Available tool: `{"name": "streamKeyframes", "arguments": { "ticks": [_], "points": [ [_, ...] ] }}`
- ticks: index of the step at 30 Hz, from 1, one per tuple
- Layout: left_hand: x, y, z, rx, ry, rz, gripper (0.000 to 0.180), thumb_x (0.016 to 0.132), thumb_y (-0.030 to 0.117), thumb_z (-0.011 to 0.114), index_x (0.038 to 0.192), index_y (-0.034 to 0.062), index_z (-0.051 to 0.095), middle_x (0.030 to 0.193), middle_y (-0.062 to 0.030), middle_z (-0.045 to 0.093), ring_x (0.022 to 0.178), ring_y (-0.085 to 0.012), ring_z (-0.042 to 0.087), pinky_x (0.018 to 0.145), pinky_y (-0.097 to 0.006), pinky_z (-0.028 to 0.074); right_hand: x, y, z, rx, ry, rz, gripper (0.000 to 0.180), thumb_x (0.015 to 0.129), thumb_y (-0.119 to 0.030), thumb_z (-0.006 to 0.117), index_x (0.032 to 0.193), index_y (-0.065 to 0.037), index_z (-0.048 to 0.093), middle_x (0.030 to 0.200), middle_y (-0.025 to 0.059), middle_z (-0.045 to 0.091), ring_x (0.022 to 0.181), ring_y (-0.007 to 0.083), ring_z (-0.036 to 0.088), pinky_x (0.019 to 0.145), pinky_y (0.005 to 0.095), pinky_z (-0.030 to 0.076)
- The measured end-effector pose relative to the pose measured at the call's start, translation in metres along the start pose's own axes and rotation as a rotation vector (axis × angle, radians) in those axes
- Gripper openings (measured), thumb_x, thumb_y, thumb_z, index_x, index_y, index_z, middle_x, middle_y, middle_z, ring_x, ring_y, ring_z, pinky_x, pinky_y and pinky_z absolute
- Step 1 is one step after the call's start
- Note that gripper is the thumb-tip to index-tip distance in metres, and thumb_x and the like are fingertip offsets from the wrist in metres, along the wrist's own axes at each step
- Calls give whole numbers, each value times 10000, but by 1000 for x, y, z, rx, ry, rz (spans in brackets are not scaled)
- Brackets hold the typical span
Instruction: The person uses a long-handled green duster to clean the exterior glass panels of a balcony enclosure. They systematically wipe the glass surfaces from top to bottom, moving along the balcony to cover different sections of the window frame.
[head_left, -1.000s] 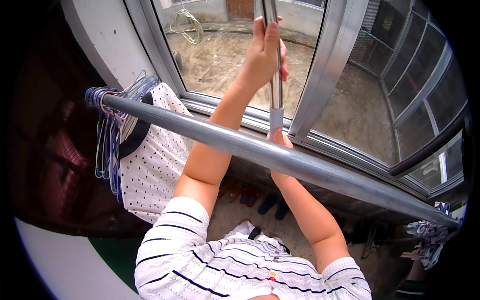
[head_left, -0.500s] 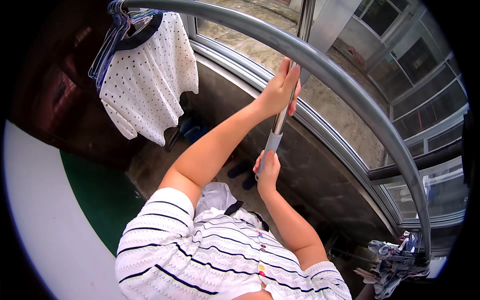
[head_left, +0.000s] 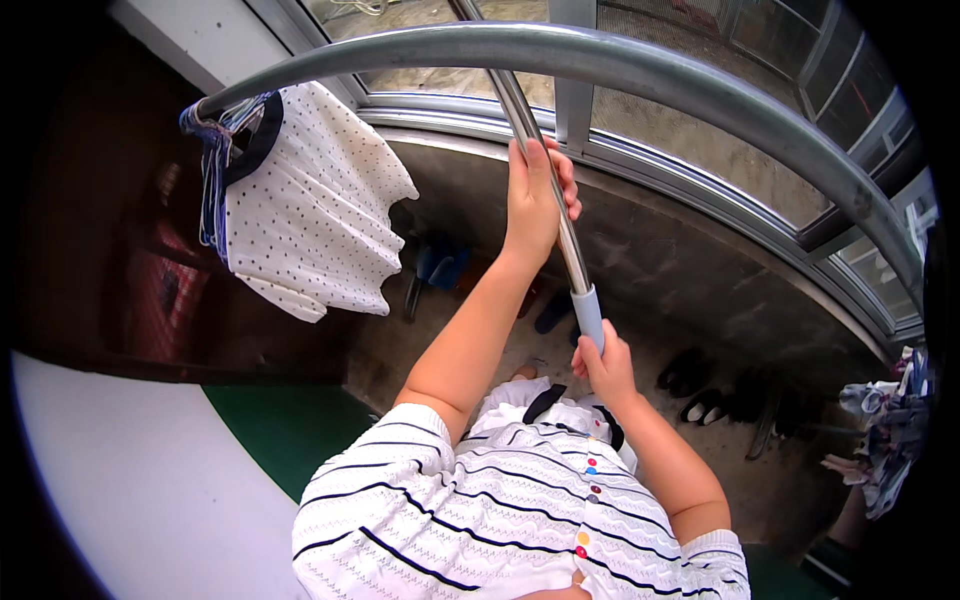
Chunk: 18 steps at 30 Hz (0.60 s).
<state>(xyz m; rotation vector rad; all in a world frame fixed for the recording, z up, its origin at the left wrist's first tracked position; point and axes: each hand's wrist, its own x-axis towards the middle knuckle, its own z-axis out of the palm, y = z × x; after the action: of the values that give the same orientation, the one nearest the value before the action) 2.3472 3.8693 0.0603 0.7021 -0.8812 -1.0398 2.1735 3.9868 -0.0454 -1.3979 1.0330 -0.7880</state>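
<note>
A long shiny metal pole [head_left: 572,255] with a pale grey handle [head_left: 587,315] slants up and to the left in front of me. My left hand [head_left: 538,200] is wrapped round its bare metal, just below the curved grey rail [head_left: 640,65]. Lower down, my right hand [head_left: 607,368] is closed on the handle near its bottom end. The pole crosses the rail in view and runs out of the top edge, so its tip is hidden. Left of my hands, a white dotted top [head_left: 320,200] with a dark collar hangs from the rail beside several thin hangers [head_left: 213,190].
A bunch of hung laundry [head_left: 890,430] is at the far right. Beyond the rail are windows over a dark low wall [head_left: 690,230]. Blue slippers [head_left: 450,268] and dark shoes [head_left: 705,400] stand on the floor along it. A dark glossy surface [head_left: 100,250] is at the left.
The pole has swung from leaning right to leaning left at its top, with both hands still on it. My view has turned, and the dotted top appears slightly lower.
</note>
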Motion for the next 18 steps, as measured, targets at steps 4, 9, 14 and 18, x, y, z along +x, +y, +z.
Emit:
{"name": "streamKeyframes", "arguments": {
  "ticks": [4, 9, 14, 18],
  "points": [
    [53, 36, -29, 20, -10, 84, 421, 981, 506, 358, 1007, 86, 378, 667, -35, 427, 537, -94, 428, 442, -234, 393, 45, -39, 33, 30, 24, -75, 244, 925, -234, 578, 835, -29, 480, 589, 54, 578, 501, 116, 583, 457, 253, 438],
    [120, 85, -76, 86, 104, 170, 309, 984, 360, 402, 879, 72, 439, 657, -30, 424, 557, -116, 443, 458, -261, 403, 113, -76, 88, -65, 136, -189, 362, 908, -365, 591, 806, -29, 504, 603, 110, 575, 514, 224, 588, 498, 323, 430],
    [147, 97, -99, 177, 159, 149, 330, 978, 371, 393, 852, 70, 440, 661, -32, 425, 558, -129, 441, 478, -280, 408, 153, -83, 96, -209, 191, -229, 472, 883, -488, 571, 801, -25, 528, 637, 161, 574, 625, 337, 582, 593, 393, 441],
    [132, 66, -103, 133, 182, 97, 368, 991, 438, 338, 899, 88, 401, 658, -42, 423, 544, -132, 427, 481, -284, 407, 137, -66, 79, -272, 211, -151, 480, 859, -511, 588, 799, -36, 561, 658, 154, 591, 636, 329, 583, 604, 390, 442]
  ]
}}
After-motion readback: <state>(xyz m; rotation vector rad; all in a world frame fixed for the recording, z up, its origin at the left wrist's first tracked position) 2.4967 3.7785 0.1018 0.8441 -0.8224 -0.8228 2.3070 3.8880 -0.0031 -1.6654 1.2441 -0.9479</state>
